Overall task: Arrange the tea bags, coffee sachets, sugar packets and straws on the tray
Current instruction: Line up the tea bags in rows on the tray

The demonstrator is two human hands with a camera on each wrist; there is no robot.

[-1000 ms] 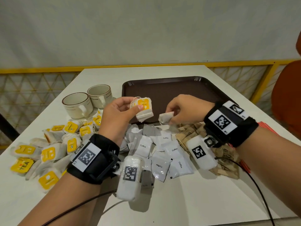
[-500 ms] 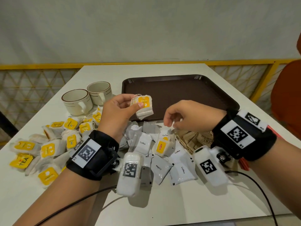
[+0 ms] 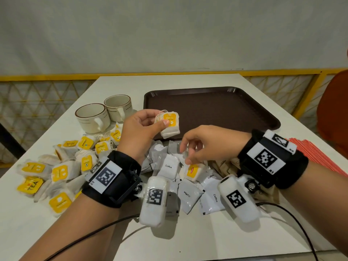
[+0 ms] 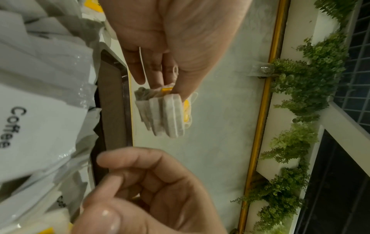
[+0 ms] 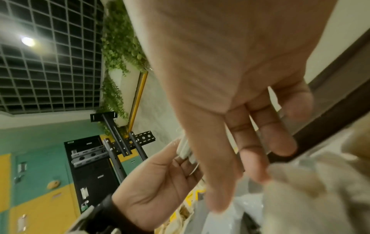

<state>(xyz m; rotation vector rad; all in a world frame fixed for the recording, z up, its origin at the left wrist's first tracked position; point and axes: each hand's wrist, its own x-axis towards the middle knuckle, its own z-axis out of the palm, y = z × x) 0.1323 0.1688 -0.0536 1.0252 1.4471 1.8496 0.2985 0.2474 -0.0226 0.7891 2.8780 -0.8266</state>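
Meanwhile left hand [image 3: 140, 131] pinches stacked tea bags [image 3: 169, 124] above tray [image 3: 216, 108]

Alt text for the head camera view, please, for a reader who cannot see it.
The left hand holds a small stack of tea bags above the front edge of an empty brown tray, while the right hand reaches down to a yellow-tagged tea bag lying on white coffee sachets.

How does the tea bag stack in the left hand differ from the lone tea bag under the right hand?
The stack of tea bags, several pressed together, is pinched in the air by the left hand; the lone tea bag is single and lies on the coffee sachets, the right hand reaching down to it. Both carry yellow tags.
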